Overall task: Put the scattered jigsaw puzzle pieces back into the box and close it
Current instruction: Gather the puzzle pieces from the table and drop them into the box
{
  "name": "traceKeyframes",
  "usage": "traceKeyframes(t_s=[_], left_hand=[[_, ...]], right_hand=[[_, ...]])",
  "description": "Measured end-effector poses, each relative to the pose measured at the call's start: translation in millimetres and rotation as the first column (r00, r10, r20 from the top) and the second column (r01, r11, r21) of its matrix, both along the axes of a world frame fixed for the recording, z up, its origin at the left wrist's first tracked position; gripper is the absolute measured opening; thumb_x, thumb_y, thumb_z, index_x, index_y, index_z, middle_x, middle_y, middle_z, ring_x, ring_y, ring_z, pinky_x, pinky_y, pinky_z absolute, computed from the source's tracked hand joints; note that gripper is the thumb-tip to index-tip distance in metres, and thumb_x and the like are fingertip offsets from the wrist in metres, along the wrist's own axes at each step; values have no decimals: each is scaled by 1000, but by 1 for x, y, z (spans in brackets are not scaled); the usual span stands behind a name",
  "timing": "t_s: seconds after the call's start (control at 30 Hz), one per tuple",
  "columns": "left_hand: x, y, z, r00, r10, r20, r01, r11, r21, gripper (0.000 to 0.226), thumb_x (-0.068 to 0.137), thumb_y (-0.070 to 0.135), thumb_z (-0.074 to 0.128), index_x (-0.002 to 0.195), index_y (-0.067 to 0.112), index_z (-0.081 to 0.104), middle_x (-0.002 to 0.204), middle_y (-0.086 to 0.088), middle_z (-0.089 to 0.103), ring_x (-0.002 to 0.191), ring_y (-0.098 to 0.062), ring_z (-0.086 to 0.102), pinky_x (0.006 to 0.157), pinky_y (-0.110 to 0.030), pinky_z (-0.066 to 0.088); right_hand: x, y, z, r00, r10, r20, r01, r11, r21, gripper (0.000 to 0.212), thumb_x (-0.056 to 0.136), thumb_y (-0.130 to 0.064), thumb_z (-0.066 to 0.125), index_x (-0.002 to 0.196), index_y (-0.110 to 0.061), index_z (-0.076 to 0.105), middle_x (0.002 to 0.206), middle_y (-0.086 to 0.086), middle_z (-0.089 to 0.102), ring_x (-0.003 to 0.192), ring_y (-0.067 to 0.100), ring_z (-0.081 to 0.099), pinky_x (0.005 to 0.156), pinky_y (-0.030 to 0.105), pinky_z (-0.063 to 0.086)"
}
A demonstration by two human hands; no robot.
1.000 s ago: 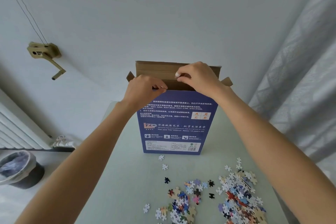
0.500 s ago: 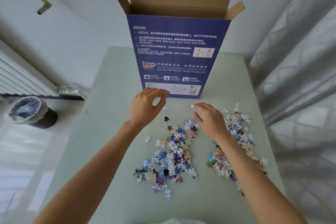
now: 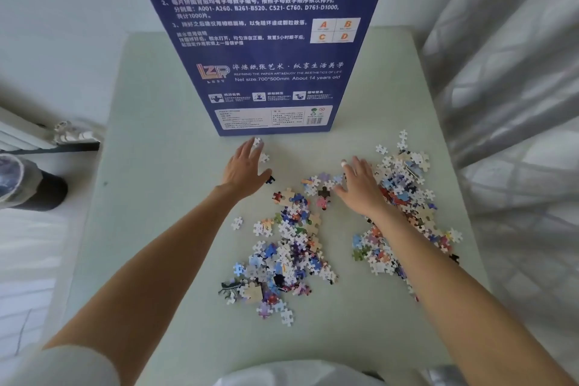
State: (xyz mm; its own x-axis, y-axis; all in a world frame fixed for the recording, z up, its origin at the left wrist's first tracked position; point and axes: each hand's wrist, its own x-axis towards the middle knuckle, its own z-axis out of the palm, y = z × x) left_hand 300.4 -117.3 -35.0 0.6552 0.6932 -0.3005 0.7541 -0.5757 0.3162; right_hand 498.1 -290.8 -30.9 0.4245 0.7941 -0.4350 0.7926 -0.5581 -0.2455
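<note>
A tall blue puzzle box (image 3: 269, 50) stands upright at the back of the pale green table (image 3: 156, 197); its top is out of frame. Several jigsaw pieces lie in two heaps: a middle heap (image 3: 282, 247) and a right heap (image 3: 404, 197). My left hand (image 3: 246, 168) lies flat with straight fingers just in front of the box, touching a couple of white pieces (image 3: 261, 150). My right hand (image 3: 360, 186) rests palm down with spread fingers on the left edge of the right heap. Neither hand holds a piece.
A bin with a plastic liner (image 3: 25, 185) stands on the floor to the left, beside a white radiator (image 3: 18, 135). A grey curtain (image 3: 507, 88) hangs close along the table's right side. A white wall is behind the box.
Both hands came down from the box's top opening to the table and now lie flat on the pieces. The camera tilted down and moved closer, so the box top left the frame.
</note>
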Motion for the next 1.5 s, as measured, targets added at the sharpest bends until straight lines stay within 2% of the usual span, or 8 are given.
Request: traceKeyframes(t_s=[0.2, 0.37, 0.5, 0.63, 0.8, 1.1, 1.23, 1.5], left_hand=[[-3, 0, -21, 988, -114, -107, 114, 994, -6, 73, 95, 54, 31, 150, 15, 2, 157, -3, -5, 145, -17, -6, 119, -35, 4], [-41, -50, -1, 962, -272, -32, 270, 962, -46, 75, 89, 62, 35, 149, 23, 13, 157, 3, 7, 144, -14, 10, 117, -35, 12], [-72, -100, 14, 953, -299, -43, 292, 949, -122, 93, 77, 69, 52, 149, 26, 12, 155, 6, 16, 140, -15, 21, 112, -35, 24], [-81, -134, 15, 965, -245, -93, 234, 966, -111, 107, 68, 65, 66, 150, 24, 9, 149, 1, 25, 133, -18, 26, 108, -32, 30], [-71, -148, 11, 996, -65, -65, 51, 980, -191, 110, 65, 49, 78, 149, 23, 11, 140, -2, 31, 124, -20, 30, 104, -32, 37], [-74, -156, 10, 993, 114, 30, -100, 952, -290, 77, 69, 33, 80, 134, 21, 41, 131, -6, 40, 116, -23, 44, 97, -30, 40], [-79, -157, 13, 976, 200, 84, -164, 934, -317, 65, 73, 24, 78, 130, 21, 48, 126, -6, 47, 110, -23, 51, 92, -28, 42], [-82, -151, 19, 965, 263, 8, -244, 907, -343, 72, 72, 20, 79, 134, 16, 44, 124, -10, 57, 106, -24, 58, 91, -30, 45]], right_hand=[[-43, -22, -10, 991, 112, -72, -107, 992, 69, 69, 94, -49, 38, 148, -18, 7, 155, 10, -11, 143, 27, -9, 112, 42, -5], [-91, -48, -4, 937, 294, -188, -280, 955, 96, 97, 80, -57, 57, 149, -22, 0, 156, 5, -6, 144, 23, -5, 118, 41, 4], [-113, -62, -7, 915, 398, -61, -386, 911, 143, 108, 67, -53, 73, 148, -17, 10, 152, 7, 16, 140, 24, 17, 115, 36, 16], [-119, -60, -7, 935, 354, -22, -347, 925, 157, 111, 60, -51, 78, 146, -15, 16, 136, 9, 35, 123, 23, 35, 104, 32, 32], [-120, -54, -4, 946, 323, -11, -320, 941, 112, 102, 59, -51, 79, 138, -12, 28, 124, 12, 39, 108, 23, 39, 94, 31, 40], [-119, -52, -1, 940, 317, -125, -302, 945, 129, 80, 68, -35, 79, 130, -13, 33, 121, 12, 43, 99, 21, 50, 78, 28, 49], [-124, -44, 0, 935, 334, -118, -319, 939, 128, 85, 68, -41, 78, 134, -12, 32, 126, 10, 45, 112, 25, 46, 88, 35, 47], [-132, -36, 1, 873, 488, 18, -488, 872, 39, 100, 62, -51, 78, 141, -20, 27, 139, 9, 26, 122, 27, 30, 99, 39, 39]])
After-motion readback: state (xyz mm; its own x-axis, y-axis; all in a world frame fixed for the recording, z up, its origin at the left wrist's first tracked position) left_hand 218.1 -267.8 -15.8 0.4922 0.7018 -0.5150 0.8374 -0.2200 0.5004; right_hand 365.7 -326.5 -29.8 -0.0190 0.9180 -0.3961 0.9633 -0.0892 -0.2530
